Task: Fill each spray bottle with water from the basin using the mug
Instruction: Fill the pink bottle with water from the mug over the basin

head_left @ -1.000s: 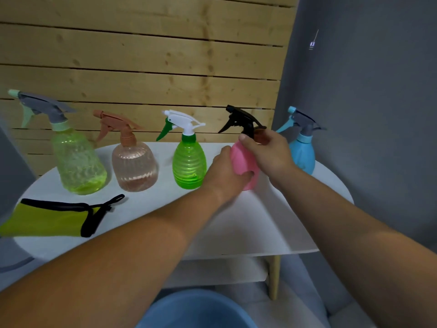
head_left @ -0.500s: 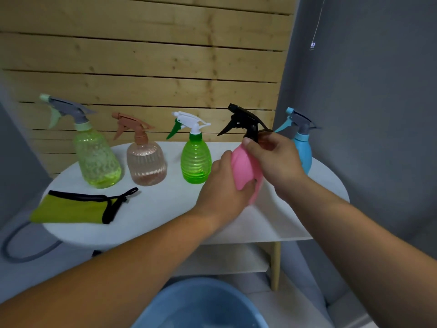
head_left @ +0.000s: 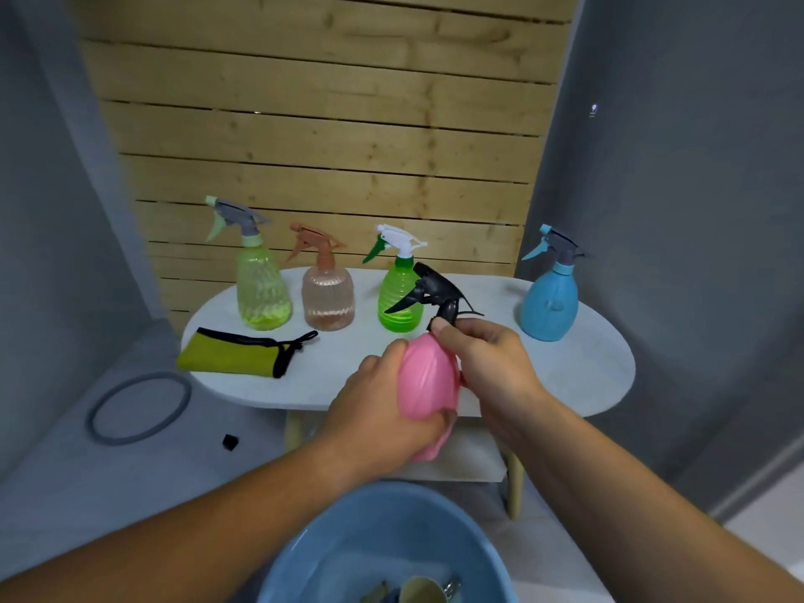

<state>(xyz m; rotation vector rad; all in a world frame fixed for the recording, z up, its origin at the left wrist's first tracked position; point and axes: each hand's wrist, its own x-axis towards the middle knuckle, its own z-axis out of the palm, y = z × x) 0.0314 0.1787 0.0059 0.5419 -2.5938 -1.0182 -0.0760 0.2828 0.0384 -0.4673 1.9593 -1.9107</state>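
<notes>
Our left hand (head_left: 378, 411) wraps the pink bottle (head_left: 428, 380) — our right hand (head_left: 487, 367) pinches its black sprayer (head_left: 435, 289) just above; the basin (head_left: 348, 550) sits below both.

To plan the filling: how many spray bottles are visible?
5. Four stand on the table: the yellow-green bottle leftmost, the peach bottle, the green bottle, the blue bottle rightmost. The left hand and right hand hold the pink bottle.

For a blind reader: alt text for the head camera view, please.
The left hand grips a pink plastic spray bottle, the right hand its black trigger head, near a blue plastic basin. Four other spray bottles and a yellow-green fabric pouch stand on a white oval table.
</notes>
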